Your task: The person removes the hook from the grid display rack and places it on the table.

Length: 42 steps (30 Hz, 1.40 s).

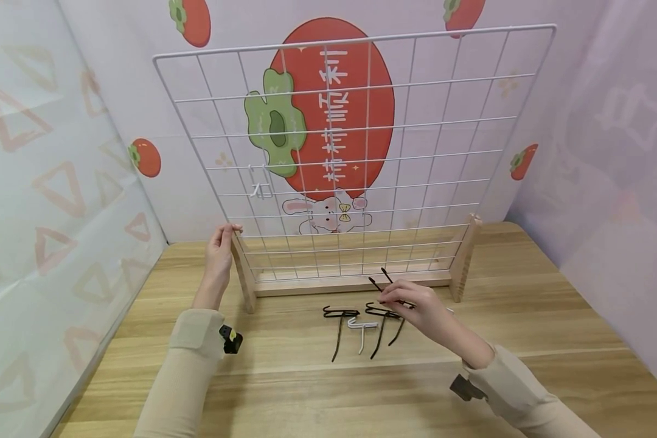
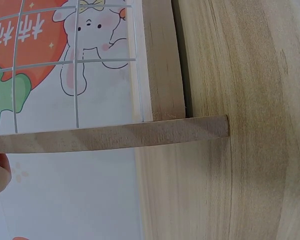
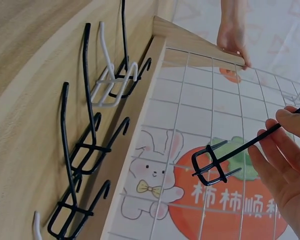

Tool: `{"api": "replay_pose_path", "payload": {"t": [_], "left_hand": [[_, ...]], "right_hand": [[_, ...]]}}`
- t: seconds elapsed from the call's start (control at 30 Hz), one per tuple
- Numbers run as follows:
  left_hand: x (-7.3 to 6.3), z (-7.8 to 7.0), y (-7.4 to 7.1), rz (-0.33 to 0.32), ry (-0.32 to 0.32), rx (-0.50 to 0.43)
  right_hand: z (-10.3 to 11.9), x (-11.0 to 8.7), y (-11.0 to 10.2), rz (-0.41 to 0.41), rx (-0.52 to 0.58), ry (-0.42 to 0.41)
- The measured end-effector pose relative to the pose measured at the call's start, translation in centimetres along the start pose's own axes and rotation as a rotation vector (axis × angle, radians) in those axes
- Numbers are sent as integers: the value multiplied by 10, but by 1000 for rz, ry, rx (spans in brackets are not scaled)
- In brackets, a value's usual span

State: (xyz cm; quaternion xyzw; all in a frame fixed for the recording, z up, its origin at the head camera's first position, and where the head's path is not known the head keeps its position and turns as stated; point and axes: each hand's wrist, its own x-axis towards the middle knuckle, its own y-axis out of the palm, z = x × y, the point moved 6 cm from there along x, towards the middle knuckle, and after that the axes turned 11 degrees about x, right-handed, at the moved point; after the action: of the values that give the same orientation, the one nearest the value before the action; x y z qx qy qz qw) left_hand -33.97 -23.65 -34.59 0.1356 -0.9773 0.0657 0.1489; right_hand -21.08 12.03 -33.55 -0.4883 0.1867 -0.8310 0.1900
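Note:
My right hand (image 1: 424, 307) pinches a black wire hook (image 3: 250, 143) by its long prong between thumb and fingers, holding it above the table in front of the grid. Its square double-clip end points toward the white wire grid (image 1: 364, 128). My left hand (image 1: 219, 252) grips the top of the left wooden stand leg (image 2: 110, 137), beside the grid's edge. Below the right hand lie several black hooks (image 1: 337, 337) and a white hook (image 1: 362, 340). Another white hook (image 1: 261, 191) hangs on the grid's left part.
A wooden crossbar (image 1: 356, 284) joins the stand's legs; the right leg (image 1: 462, 261) stands at the far side. Behind the grid hangs a cloth (image 1: 438, 140) printed with persimmons and a rabbit. Another white prong (image 3: 37, 227) shows near the black hooks on the wooden table (image 1: 306, 395).

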Motion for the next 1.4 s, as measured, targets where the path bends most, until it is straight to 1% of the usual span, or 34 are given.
{"api": "replay_pose_path", "payload": {"t": [0.13, 0.33, 0.67, 0.93, 1.2, 1.4], "left_hand": [[0, 0, -1, 7, -7, 3], [0, 2, -1, 14, 3, 22], [-1, 1, -1, 14, 5, 21], [0, 1, -1, 24, 21, 1], [1, 1, -1, 14, 25, -2], [0, 1, 0, 6, 14, 4]], "right_hand": [[-2, -6, 0, 16, -6, 27], [-5, -14, -1, 28, -5, 39], [-5, -31, -4, 27, -39, 32], [-8, -43, -8, 49, -47, 69], [-9, -55, -11, 76, -17, 38], [-10, -64, -10, 97, -35, 38]]}}
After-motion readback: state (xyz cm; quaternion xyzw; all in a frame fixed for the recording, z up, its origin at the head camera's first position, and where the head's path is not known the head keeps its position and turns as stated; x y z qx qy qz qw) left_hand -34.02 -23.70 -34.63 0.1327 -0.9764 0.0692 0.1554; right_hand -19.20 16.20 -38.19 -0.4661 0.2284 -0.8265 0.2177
